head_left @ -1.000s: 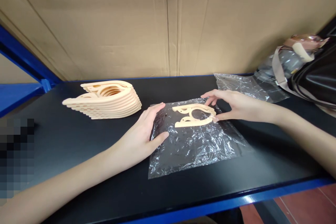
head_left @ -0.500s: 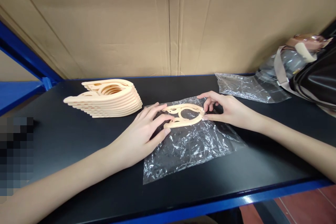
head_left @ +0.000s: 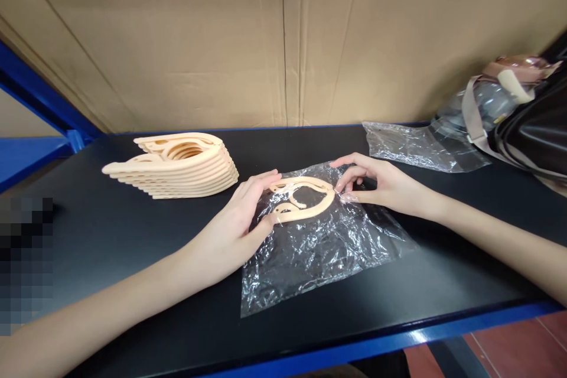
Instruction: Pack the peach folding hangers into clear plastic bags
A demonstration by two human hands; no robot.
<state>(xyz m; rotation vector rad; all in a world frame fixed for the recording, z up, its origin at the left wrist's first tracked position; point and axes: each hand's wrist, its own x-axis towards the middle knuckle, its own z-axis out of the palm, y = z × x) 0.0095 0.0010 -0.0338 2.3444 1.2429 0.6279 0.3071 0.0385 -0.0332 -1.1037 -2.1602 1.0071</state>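
A beige folding piece [head_left: 310, 212] with curved arms and a round opening lies on a crinkled clear plastic bag [head_left: 305, 266] at the middle of the table. My left hand [head_left: 241, 221] grips the piece's left ends between thumb and fingers. At the piece's right end my right hand [head_left: 376, 186] is closed in a loose pinch; what its fingertips hold is too small to make out. A neat stack of similar beige pieces [head_left: 195, 171] stands to the left, behind my left hand.
Another clear bag [head_left: 420, 144] lies at the back right. Beside it are a transparent bag with a strap [head_left: 473, 112] and a dark shiny bag [head_left: 540, 130]. Cardboard [head_left: 221, 41] rises behind the black table [head_left: 186, 331], which has a blue edge.
The beige piece has shifted left, away from my right fingertips, and its arms stand wider apart. My left fingers have closed round its left ends.
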